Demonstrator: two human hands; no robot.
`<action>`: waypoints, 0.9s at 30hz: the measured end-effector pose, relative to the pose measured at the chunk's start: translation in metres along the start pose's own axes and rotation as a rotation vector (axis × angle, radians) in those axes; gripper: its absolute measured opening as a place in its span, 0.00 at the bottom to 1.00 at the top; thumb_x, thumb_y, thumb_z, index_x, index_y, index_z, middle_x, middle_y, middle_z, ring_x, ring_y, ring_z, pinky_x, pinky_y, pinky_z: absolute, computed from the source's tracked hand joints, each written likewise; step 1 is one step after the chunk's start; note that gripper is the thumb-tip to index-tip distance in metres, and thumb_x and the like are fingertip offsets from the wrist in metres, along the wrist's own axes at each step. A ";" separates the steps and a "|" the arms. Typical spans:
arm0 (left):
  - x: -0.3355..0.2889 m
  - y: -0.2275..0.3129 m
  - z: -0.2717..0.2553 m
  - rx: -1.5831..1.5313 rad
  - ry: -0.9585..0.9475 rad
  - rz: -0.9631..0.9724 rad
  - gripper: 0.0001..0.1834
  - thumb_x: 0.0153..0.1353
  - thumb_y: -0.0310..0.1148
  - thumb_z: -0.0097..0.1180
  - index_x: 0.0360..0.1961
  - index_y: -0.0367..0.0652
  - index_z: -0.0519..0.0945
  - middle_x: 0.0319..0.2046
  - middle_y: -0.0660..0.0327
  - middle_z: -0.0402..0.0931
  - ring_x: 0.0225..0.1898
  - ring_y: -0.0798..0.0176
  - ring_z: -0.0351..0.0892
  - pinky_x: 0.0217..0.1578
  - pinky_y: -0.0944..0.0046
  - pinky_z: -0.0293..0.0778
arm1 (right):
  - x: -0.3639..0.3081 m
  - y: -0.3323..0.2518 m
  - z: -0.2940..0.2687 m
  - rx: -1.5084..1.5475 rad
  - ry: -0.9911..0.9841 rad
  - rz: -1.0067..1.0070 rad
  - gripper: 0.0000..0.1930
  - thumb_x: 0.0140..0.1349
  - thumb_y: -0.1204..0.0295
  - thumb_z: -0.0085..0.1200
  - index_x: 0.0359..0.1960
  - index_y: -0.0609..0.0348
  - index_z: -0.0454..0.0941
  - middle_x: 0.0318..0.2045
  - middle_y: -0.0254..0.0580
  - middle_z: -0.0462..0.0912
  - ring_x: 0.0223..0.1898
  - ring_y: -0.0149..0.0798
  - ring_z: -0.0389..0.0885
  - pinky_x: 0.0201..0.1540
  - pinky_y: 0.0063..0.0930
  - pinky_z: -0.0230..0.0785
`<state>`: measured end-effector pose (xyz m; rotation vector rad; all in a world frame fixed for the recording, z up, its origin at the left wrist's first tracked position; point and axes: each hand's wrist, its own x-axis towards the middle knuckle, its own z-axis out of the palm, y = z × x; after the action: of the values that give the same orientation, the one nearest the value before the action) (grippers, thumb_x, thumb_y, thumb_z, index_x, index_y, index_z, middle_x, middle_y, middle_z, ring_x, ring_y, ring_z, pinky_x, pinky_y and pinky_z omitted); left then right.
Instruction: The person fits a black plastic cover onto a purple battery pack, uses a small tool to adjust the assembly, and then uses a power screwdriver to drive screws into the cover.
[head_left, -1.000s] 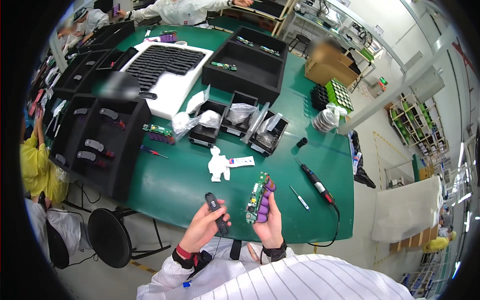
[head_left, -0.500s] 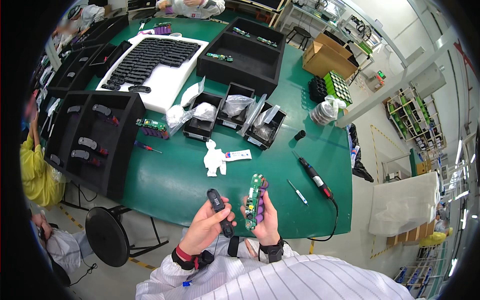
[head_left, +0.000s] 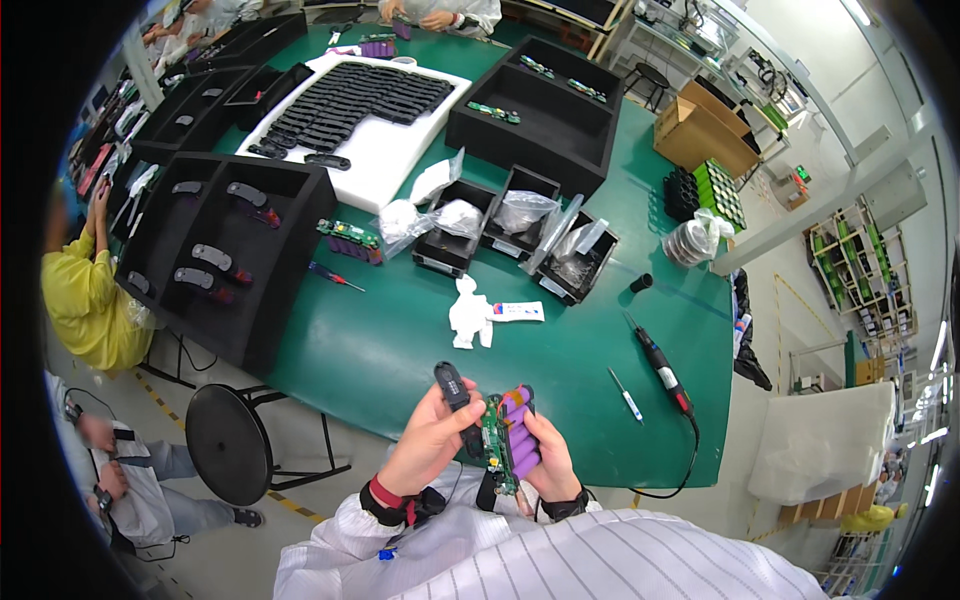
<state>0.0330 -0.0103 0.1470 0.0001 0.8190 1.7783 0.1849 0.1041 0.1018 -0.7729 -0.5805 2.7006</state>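
Observation:
My left hand (head_left: 425, 445) is closed around a long black plastic cover (head_left: 453, 385), with the thumb across it. Close against it on the right, my right hand (head_left: 553, 458) grips a battery pack (head_left: 519, 436) by its side. Purple cells face up on the pack, and a green circuit board (head_left: 492, 432) runs along its left edge. The left fingertips reach the board's upper end; whether they press on it I cannot tell. Beyond the hands, a crumpled white wipe (head_left: 467, 315) and a white tube (head_left: 518, 312) lie on the green table (head_left: 390, 330).
A corded electric screwdriver (head_left: 662, 366) and a thin white-handled tool (head_left: 626, 394) lie at the right. Small black bins (head_left: 440, 262) with plastic bags stand mid-table. Black divided trays (head_left: 250, 300) and white foam (head_left: 385, 160) holding black covers are farther off. Another battery pack (head_left: 350, 243) lies near the left tray.
My right hand has rolled the battery pack so its purple cells face up. Cover and pack have come together. The whole scene has shifted rightward in view.

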 end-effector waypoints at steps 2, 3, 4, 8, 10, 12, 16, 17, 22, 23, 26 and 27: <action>-0.001 -0.004 -0.003 0.009 0.004 0.025 0.18 0.63 0.28 0.58 0.52 0.41 0.67 0.40 0.66 0.73 0.43 0.70 0.73 0.47 0.67 0.69 | -0.003 0.002 -0.001 -0.006 0.013 0.014 0.17 0.71 0.65 0.43 0.52 0.65 0.72 0.47 0.45 0.81 0.46 0.37 0.81 0.51 0.32 0.72; 0.000 -0.004 -0.005 0.009 -0.005 0.033 0.18 0.63 0.28 0.58 0.52 0.41 0.68 0.41 0.66 0.73 0.45 0.70 0.74 0.48 0.67 0.69 | -0.001 0.003 0.000 -0.018 0.043 0.014 0.17 0.71 0.65 0.42 0.52 0.65 0.72 0.47 0.44 0.81 0.46 0.37 0.80 0.51 0.33 0.72; 0.000 -0.006 -0.008 -0.009 -0.029 0.056 0.17 0.63 0.27 0.58 0.51 0.41 0.68 0.42 0.65 0.73 0.46 0.70 0.74 0.48 0.67 0.70 | 0.000 0.003 0.005 -0.045 0.084 0.012 0.17 0.71 0.65 0.42 0.53 0.64 0.71 0.47 0.44 0.81 0.46 0.37 0.80 0.51 0.33 0.72; 0.006 -0.007 -0.012 -0.003 -0.033 0.011 0.15 0.63 0.25 0.57 0.50 0.41 0.69 0.41 0.65 0.74 0.45 0.69 0.75 0.47 0.67 0.71 | 0.003 0.006 -0.002 -0.044 0.054 0.020 0.18 0.70 0.65 0.45 0.57 0.62 0.69 0.49 0.40 0.79 0.47 0.33 0.79 0.52 0.29 0.70; 0.005 -0.012 -0.017 0.000 -0.052 0.018 0.16 0.64 0.27 0.56 0.51 0.40 0.68 0.44 0.60 0.75 0.48 0.64 0.76 0.50 0.62 0.71 | 0.000 0.004 -0.005 -0.079 0.070 0.050 0.18 0.70 0.65 0.45 0.56 0.62 0.69 0.47 0.40 0.80 0.46 0.32 0.79 0.51 0.28 0.71; 0.004 -0.013 -0.019 0.000 -0.051 0.031 0.16 0.64 0.27 0.56 0.51 0.40 0.69 0.44 0.61 0.75 0.48 0.65 0.76 0.50 0.62 0.71 | 0.002 0.004 -0.008 -0.090 0.045 0.055 0.18 0.71 0.65 0.45 0.56 0.62 0.70 0.47 0.39 0.80 0.45 0.32 0.79 0.50 0.28 0.71; 0.002 -0.011 -0.016 -0.024 -0.061 0.034 0.16 0.64 0.27 0.56 0.51 0.40 0.69 0.43 0.63 0.73 0.47 0.67 0.75 0.48 0.63 0.71 | 0.003 0.005 -0.009 -0.100 0.059 0.076 0.17 0.71 0.64 0.44 0.54 0.62 0.71 0.45 0.38 0.80 0.44 0.31 0.79 0.49 0.28 0.71; 0.001 -0.011 -0.016 -0.028 -0.058 0.030 0.16 0.64 0.27 0.56 0.51 0.40 0.69 0.43 0.64 0.72 0.46 0.67 0.75 0.48 0.64 0.71 | 0.003 0.005 -0.007 -0.099 0.075 0.076 0.17 0.71 0.64 0.44 0.54 0.61 0.71 0.46 0.38 0.80 0.44 0.31 0.79 0.49 0.28 0.71; -0.001 -0.011 -0.013 -0.014 -0.069 0.043 0.15 0.64 0.27 0.57 0.50 0.41 0.68 0.41 0.64 0.73 0.46 0.69 0.75 0.48 0.65 0.71 | 0.001 0.005 -0.012 -0.089 0.037 0.074 0.17 0.71 0.64 0.44 0.55 0.61 0.71 0.46 0.38 0.79 0.45 0.31 0.79 0.49 0.28 0.71; -0.001 -0.013 -0.013 -0.010 -0.072 0.044 0.15 0.64 0.27 0.57 0.50 0.42 0.68 0.41 0.64 0.73 0.46 0.69 0.74 0.48 0.65 0.71 | -0.001 0.005 -0.011 -0.085 0.038 0.067 0.17 0.71 0.64 0.44 0.55 0.61 0.71 0.47 0.38 0.79 0.45 0.31 0.79 0.49 0.28 0.71; 0.001 -0.017 -0.014 0.013 -0.053 0.045 0.16 0.64 0.27 0.56 0.51 0.40 0.68 0.43 0.63 0.72 0.47 0.68 0.74 0.49 0.64 0.70 | -0.001 0.004 -0.013 -0.081 0.068 0.065 0.17 0.71 0.64 0.44 0.54 0.61 0.71 0.46 0.38 0.80 0.45 0.31 0.79 0.49 0.28 0.71; 0.002 -0.018 -0.015 0.009 -0.056 0.035 0.16 0.64 0.27 0.56 0.51 0.40 0.68 0.43 0.63 0.72 0.47 0.68 0.74 0.49 0.64 0.70 | -0.003 0.004 -0.012 -0.079 0.078 0.062 0.17 0.71 0.64 0.44 0.54 0.61 0.71 0.46 0.38 0.80 0.45 0.31 0.79 0.49 0.28 0.71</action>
<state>0.0417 -0.0140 0.1253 0.0706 0.7912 1.7996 0.1931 0.1029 0.0918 -0.9274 -0.6581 2.7032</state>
